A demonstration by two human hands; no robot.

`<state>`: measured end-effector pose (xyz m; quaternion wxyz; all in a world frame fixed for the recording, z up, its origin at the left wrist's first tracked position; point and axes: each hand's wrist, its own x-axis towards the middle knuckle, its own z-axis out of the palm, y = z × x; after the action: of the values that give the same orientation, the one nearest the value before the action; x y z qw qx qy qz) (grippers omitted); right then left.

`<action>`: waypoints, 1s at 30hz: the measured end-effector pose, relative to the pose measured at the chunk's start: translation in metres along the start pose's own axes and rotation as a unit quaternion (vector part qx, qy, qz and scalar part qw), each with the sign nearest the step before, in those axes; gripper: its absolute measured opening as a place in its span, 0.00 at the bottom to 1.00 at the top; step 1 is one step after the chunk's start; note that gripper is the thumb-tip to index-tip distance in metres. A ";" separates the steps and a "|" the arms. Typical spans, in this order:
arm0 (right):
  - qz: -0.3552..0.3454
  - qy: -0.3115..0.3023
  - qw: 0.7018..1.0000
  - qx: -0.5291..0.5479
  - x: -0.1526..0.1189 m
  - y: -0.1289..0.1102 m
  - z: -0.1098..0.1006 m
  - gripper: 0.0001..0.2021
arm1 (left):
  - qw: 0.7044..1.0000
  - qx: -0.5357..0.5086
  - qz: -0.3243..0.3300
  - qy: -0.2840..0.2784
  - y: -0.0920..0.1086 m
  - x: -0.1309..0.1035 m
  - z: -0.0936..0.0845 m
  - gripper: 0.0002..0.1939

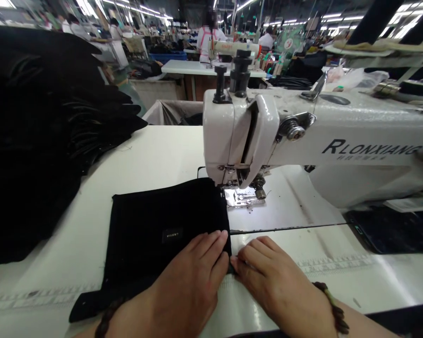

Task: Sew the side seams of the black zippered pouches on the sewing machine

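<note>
A black fabric piece [141, 225] with a small label [172, 235] lies flat on the white sewing table. Its right edge runs up to the presser foot area of a white sewing machine [239, 136]. My left hand [193, 277] rests on the fabric near its right edge, fingers held together and pressing down. Just right of that edge, my right hand [275, 281] has its fingers closed, with thumb and fingertips at the fabric's lower right edge, pinching it.
A large pile of black pieces [38, 131] covers the table's left side. A measuring tape strip [331, 265] runs along the front of the table. A dark phone-like object [395, 230] lies at right. Behind are a fabric-lined bin [162, 111], another machine table [183, 68] and people.
</note>
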<state>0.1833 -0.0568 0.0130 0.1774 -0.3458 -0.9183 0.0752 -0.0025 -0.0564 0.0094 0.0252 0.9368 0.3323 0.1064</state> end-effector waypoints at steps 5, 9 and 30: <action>-0.008 -0.012 0.999 -0.042 0.010 0.011 0.000 0.08 | 1.000 -0.005 0.017 -0.001 -0.016 0.009 0.002 0.17; -0.019 -0.035 0.996 -0.077 0.023 0.020 -0.002 0.06 | 1.000 -0.005 0.021 0.012 -0.028 0.017 0.003 0.17; 0.095 0.055 0.994 -0.020 0.044 0.061 -0.006 0.11 | 0.997 -0.067 0.038 0.015 -0.082 0.046 0.002 0.14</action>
<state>0.1927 0.0180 0.0149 0.2123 -0.4384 -0.8717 0.0539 -0.0179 0.0362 0.0058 0.0792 0.9434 0.2885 0.1434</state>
